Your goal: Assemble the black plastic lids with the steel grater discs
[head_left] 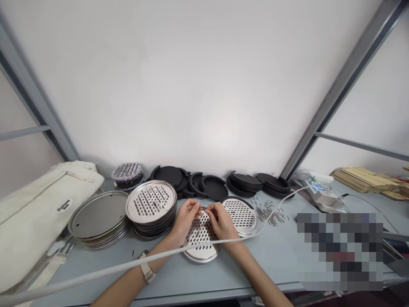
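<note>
A round metal grater plate with rows of slotted holes lies on the table between my hands. My left hand is closed in a pinch at its upper edge, a watch on that wrist. From the other side my right hand pinches at the same spot. A small metal piece shows between the fingertips, too small to make out fully. Just right of my right hand rests another grater plate with a black part along its edge. Several bent wire hooks are scattered beyond it.
Stacked grater plates and plain metal discs stand at left, beside a cream bag. Black round holders line the wall. A white cable crosses in front. Wooden pieces lie far right.
</note>
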### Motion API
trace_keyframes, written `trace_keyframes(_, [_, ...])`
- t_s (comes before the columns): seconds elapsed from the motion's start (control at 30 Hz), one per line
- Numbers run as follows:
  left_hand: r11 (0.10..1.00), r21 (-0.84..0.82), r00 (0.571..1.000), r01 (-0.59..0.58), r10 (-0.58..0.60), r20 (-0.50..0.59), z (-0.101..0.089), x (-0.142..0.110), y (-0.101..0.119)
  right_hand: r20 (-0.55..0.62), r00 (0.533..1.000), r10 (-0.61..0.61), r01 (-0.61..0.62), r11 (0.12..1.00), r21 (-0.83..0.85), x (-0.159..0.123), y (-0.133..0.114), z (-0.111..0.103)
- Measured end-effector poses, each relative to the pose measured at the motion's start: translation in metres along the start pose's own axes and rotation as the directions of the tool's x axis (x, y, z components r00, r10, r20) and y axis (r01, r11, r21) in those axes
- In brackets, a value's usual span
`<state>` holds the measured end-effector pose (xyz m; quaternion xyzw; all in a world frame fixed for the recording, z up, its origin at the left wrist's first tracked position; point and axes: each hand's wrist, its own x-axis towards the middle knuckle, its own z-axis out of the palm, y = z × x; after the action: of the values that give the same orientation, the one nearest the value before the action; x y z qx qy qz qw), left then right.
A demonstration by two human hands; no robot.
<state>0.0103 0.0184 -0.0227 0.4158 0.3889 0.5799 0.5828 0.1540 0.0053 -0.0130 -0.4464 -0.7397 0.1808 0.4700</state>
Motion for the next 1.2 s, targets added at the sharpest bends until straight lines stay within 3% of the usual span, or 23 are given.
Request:
trace_keyframes(0.23, [1.000,0.005,1.000,-0.007,0.006,0.014,-0.002,-0.001,0.000,-0.013,0.999,0.031,-0.031,0.999,0.042,0.000,-0.001,-0.003])
trace_keyframes(0.57, [1.000,-0.020,1.000,-0.012,0.012,0.007,0.001,-0.003,0.006,-0.047,0.999,-0.019,0.022,0.998,0.060,0.001,-0.004,-0.007])
trace_keyframes(0.8, [0.999,-0.033,1.000,0.016,-0.016,0.012,0.003,-0.004,0.010,0.005,0.996,0.084,-0.083,0.973,0.214,0.000,-0.004,-0.006])
trace_keyframes(1.2, [0.998,0.023,0.993,0.059,-0.061,0.103,0.002,0.000,0.004,-0.017,0.998,0.065,-0.061,0.983,0.175,0.000,-0.001,-0.004])
